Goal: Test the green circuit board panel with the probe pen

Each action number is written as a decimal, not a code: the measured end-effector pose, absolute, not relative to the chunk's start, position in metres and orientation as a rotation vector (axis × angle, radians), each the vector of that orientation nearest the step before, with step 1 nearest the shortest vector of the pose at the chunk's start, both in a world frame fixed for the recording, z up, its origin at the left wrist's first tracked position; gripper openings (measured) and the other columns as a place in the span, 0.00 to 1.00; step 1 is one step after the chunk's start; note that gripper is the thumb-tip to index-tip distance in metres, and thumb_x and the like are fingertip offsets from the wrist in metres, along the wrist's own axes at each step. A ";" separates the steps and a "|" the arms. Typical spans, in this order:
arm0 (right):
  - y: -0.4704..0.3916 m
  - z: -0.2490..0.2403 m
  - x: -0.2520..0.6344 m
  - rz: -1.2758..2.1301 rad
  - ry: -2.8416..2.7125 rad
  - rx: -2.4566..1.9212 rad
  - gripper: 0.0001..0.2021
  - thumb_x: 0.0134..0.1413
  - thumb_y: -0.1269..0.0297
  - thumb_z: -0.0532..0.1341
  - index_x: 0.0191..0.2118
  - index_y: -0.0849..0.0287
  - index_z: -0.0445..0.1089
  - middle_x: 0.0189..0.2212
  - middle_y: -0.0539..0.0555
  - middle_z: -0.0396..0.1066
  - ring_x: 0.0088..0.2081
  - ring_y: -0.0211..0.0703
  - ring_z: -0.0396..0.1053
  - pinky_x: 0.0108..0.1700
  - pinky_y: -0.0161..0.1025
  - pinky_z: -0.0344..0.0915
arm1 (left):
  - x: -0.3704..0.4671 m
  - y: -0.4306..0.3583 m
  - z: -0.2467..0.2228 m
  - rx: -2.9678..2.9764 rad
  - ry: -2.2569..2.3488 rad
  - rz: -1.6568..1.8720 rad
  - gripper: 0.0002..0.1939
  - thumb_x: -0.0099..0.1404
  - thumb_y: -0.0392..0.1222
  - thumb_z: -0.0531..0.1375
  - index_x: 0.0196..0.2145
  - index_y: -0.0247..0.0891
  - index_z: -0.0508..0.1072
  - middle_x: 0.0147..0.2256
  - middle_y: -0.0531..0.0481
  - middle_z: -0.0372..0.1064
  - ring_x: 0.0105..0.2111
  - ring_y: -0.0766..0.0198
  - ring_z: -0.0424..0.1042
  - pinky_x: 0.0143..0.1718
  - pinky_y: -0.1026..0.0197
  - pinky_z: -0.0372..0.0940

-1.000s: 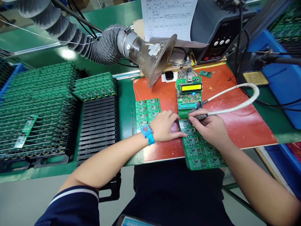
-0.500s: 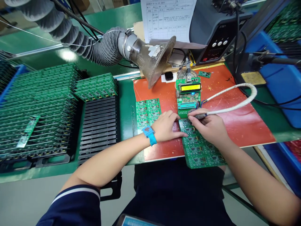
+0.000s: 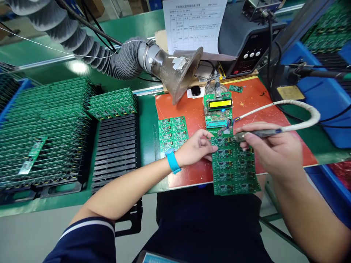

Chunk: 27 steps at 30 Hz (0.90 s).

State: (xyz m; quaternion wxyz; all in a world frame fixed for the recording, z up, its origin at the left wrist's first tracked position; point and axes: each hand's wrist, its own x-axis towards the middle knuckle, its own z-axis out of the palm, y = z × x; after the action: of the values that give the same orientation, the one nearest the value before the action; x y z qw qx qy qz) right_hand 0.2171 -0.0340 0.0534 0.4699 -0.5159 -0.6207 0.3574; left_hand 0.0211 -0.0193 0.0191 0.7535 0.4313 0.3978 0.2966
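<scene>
My left hand (image 3: 199, 148), with a blue wristband (image 3: 173, 161), grips the upper left edge of a green circuit panel (image 3: 233, 171) that overhangs the table's front edge. In my right hand (image 3: 274, 149) is a dark probe (image 3: 253, 135) on a white sleeved cable (image 3: 307, 106). The probe's pins point left at the panel's top row; whether they touch is too small to tell. Just behind the panel lies a programmer board (image 3: 218, 113) with a lit yellow display (image 3: 220, 104). Another green panel (image 3: 172, 133) lies on the red mat (image 3: 194, 177) behind my left wrist.
Racked circuit boards (image 3: 49, 124) and a black slotted rack (image 3: 115, 153) stand at the left. A fume hose nozzle (image 3: 178, 71) hangs behind the mat. A dark soldering station (image 3: 246, 51) and blue bins (image 3: 312, 91) are at the right.
My right hand has moved right with the probe, which now lies more level. The panel is turned straighter, and my left thumb has drawn in at its edge.
</scene>
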 end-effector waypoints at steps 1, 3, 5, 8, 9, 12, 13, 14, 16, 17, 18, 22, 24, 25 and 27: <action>-0.034 0.053 0.220 0.876 -1.449 -1.236 0.03 0.56 0.64 0.62 0.36 0.51 0.73 0.33 0.51 0.74 0.25 0.38 0.69 0.27 0.38 0.68 | 0.018 -0.015 0.023 0.930 0.898 0.659 0.13 0.62 0.31 0.58 0.39 0.40 0.57 0.22 0.62 0.58 0.21 0.73 0.63 0.27 0.67 0.66; -0.030 0.046 0.226 0.894 -1.324 -1.197 0.04 0.55 0.63 0.63 0.37 0.50 0.72 0.33 0.51 0.73 0.25 0.40 0.68 0.27 0.40 0.67 | 0.008 -0.004 0.031 0.934 0.975 0.677 0.11 0.62 0.31 0.58 0.41 0.40 0.61 0.23 0.61 0.58 0.21 0.74 0.62 0.23 0.69 0.62; -0.024 0.035 0.234 0.934 -1.265 -1.203 0.06 0.53 0.62 0.63 0.38 0.50 0.71 0.33 0.51 0.73 0.25 0.40 0.67 0.27 0.41 0.66 | -0.006 0.009 0.036 0.955 1.027 0.675 0.12 0.62 0.32 0.57 0.44 0.40 0.65 0.27 0.57 0.62 0.22 0.73 0.63 0.22 0.69 0.60; -0.016 0.015 0.242 1.005 -1.297 -1.315 0.09 0.53 0.61 0.63 0.41 0.53 0.68 0.32 0.51 0.72 0.25 0.38 0.66 0.26 0.39 0.65 | -0.030 0.029 0.041 0.986 1.045 0.620 0.14 0.61 0.31 0.55 0.44 0.38 0.69 0.31 0.53 0.67 0.26 0.70 0.67 0.25 0.67 0.61; -0.014 0.009 0.243 1.014 -1.317 -1.360 0.10 0.53 0.61 0.62 0.42 0.54 0.67 0.32 0.51 0.72 0.24 0.38 0.66 0.26 0.38 0.64 | -0.038 0.034 0.042 0.994 1.063 0.580 0.13 0.60 0.31 0.56 0.43 0.38 0.70 0.31 0.52 0.67 0.26 0.70 0.67 0.25 0.68 0.61; -0.012 -0.002 0.244 0.994 -1.368 -1.446 0.13 0.54 0.62 0.62 0.45 0.55 0.65 0.32 0.51 0.71 0.24 0.37 0.66 0.25 0.37 0.65 | -0.063 0.047 0.044 1.039 1.164 0.504 0.12 0.58 0.31 0.59 0.41 0.37 0.72 0.27 0.54 0.65 0.23 0.73 0.65 0.21 0.72 0.56; -0.011 -0.004 0.243 0.981 -1.381 -1.456 0.13 0.54 0.62 0.61 0.46 0.56 0.65 0.32 0.52 0.71 0.24 0.38 0.66 0.26 0.37 0.65 | -0.071 0.051 0.044 1.059 1.198 0.493 0.12 0.57 0.31 0.60 0.41 0.37 0.72 0.26 0.55 0.64 0.22 0.75 0.63 0.19 0.73 0.54; -0.011 -0.005 0.243 0.973 -1.392 -1.461 0.14 0.54 0.61 0.61 0.46 0.56 0.65 0.32 0.52 0.71 0.25 0.38 0.66 0.27 0.37 0.66 | -0.079 0.053 0.043 1.074 1.223 0.481 0.13 0.57 0.31 0.61 0.41 0.37 0.72 0.26 0.56 0.63 0.21 0.76 0.62 0.18 0.74 0.52; -0.011 -0.005 0.241 0.966 -1.404 -1.466 0.13 0.55 0.61 0.61 0.46 0.56 0.65 0.32 0.52 0.72 0.26 0.38 0.67 0.29 0.37 0.67 | -0.092 0.058 0.042 1.082 1.239 0.443 0.14 0.57 0.32 0.62 0.42 0.38 0.71 0.27 0.56 0.64 0.21 0.75 0.63 0.18 0.75 0.56; -0.011 -0.005 0.241 0.967 -1.409 -1.470 0.13 0.55 0.61 0.61 0.46 0.57 0.65 0.32 0.52 0.72 0.26 0.38 0.67 0.29 0.38 0.68 | -0.099 0.060 0.042 1.078 1.233 0.421 0.15 0.56 0.32 0.63 0.42 0.38 0.70 0.29 0.56 0.65 0.23 0.75 0.65 0.20 0.74 0.59; -0.011 -0.005 0.240 0.970 -1.414 -1.474 0.13 0.55 0.61 0.61 0.45 0.57 0.65 0.32 0.52 0.72 0.26 0.38 0.67 0.30 0.38 0.68 | -0.104 0.061 0.042 1.073 1.221 0.400 0.16 0.56 0.32 0.63 0.43 0.38 0.69 0.29 0.55 0.66 0.24 0.73 0.67 0.21 0.73 0.63; -0.010 -0.004 0.240 0.958 -1.446 -1.492 0.12 0.54 0.60 0.61 0.44 0.58 0.67 0.32 0.53 0.71 0.27 0.39 0.68 0.29 0.37 0.68 | -0.121 0.066 0.043 1.061 1.175 0.372 0.18 0.54 0.31 0.65 0.42 0.37 0.67 0.28 0.56 0.67 0.25 0.70 0.70 0.24 0.70 0.69; -0.011 -0.004 0.240 0.938 -1.481 -1.508 0.12 0.54 0.60 0.61 0.43 0.58 0.67 0.29 0.52 0.70 0.26 0.39 0.67 0.27 0.36 0.66 | -0.128 0.067 0.045 1.045 1.173 0.376 0.18 0.55 0.31 0.65 0.42 0.37 0.66 0.26 0.56 0.68 0.25 0.70 0.71 0.25 0.69 0.70; -0.011 -0.003 0.240 0.929 -1.506 -1.517 0.12 0.55 0.60 0.61 0.43 0.58 0.68 0.28 0.51 0.69 0.26 0.39 0.66 0.26 0.36 0.65 | -0.131 0.068 0.046 1.038 1.178 0.383 0.18 0.55 0.31 0.65 0.43 0.37 0.66 0.25 0.56 0.68 0.24 0.70 0.71 0.25 0.69 0.70; -0.011 -0.003 0.241 0.908 -1.559 -1.537 0.12 0.55 0.59 0.61 0.43 0.58 0.68 0.28 0.52 0.70 0.26 0.39 0.66 0.26 0.36 0.64 | -0.137 0.068 0.046 1.031 1.194 0.410 0.18 0.57 0.31 0.65 0.43 0.38 0.66 0.24 0.57 0.68 0.23 0.70 0.71 0.25 0.70 0.70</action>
State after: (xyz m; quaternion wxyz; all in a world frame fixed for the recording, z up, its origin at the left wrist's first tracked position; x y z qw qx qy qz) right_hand 0.2409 -0.0109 -0.0030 0.3761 -0.6009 -0.6093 0.3551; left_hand -0.1366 0.0684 0.0460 0.6857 0.4604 0.5332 0.1831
